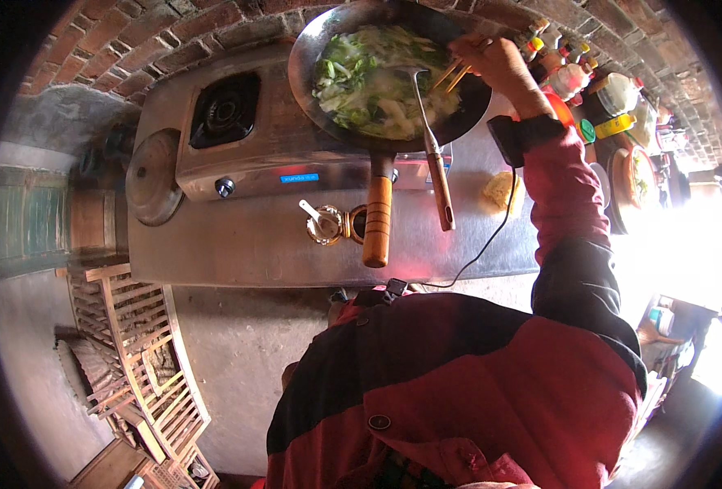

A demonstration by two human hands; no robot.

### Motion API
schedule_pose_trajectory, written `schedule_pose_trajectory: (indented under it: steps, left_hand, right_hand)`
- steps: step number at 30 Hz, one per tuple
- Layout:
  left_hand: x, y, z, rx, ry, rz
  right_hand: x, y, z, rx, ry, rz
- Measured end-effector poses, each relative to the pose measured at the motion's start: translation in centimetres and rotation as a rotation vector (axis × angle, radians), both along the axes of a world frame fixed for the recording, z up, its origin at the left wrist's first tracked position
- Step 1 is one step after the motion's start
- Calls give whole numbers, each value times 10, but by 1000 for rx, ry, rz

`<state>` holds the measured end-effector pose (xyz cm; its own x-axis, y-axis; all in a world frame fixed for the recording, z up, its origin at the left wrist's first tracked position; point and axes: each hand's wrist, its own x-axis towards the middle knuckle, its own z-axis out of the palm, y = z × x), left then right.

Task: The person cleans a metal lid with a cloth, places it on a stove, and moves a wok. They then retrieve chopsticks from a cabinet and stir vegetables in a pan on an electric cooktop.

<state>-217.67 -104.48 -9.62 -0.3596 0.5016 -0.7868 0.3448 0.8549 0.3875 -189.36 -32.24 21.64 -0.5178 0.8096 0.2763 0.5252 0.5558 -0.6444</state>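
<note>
My right hand reaches over the far right rim of a large wok and grips a pair of chopsticks. Their tips point down into chopped leafy greens cooking in steaming liquid. A metal spatula leans on the near rim, its head in the food and its wooden handle jutting towards me. The wok's own wooden handle also points my way. My left hand is out of view.
Left of the wok is a bare gas burner, with a round lid beside it. Small jars, one with a white spoon, and a yellowish scrubber rest on the metal counter. Bottles line the right. A cable hangs from my wrist.
</note>
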Motion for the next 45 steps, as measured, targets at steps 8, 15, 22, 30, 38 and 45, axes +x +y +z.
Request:
schedule_pose_trajectory:
  steps: [8,15,22,30,38,45]
  left_hand:
    - [1,2,-1,4,-5,-5]
    - [5,-2,-3,7,4,-19]
    - [17,-8,8,25,-84,169]
    - [29,-41,-18,151,4,133]
    - [50,-64,-24,169,189,-145]
    - [57,-57,-13,-46,92,14]
  right_hand:
    - [5,-2,-1,67,-130,21]
    - [21,4,4,188,-104,-154]
    - [13,9,10,12,476,-164]
    - [-24,56,-20,266,34,-307]
    - [-62,109,-77,159,17,-471]
    - [-93,102,-84,-257,582,-201]
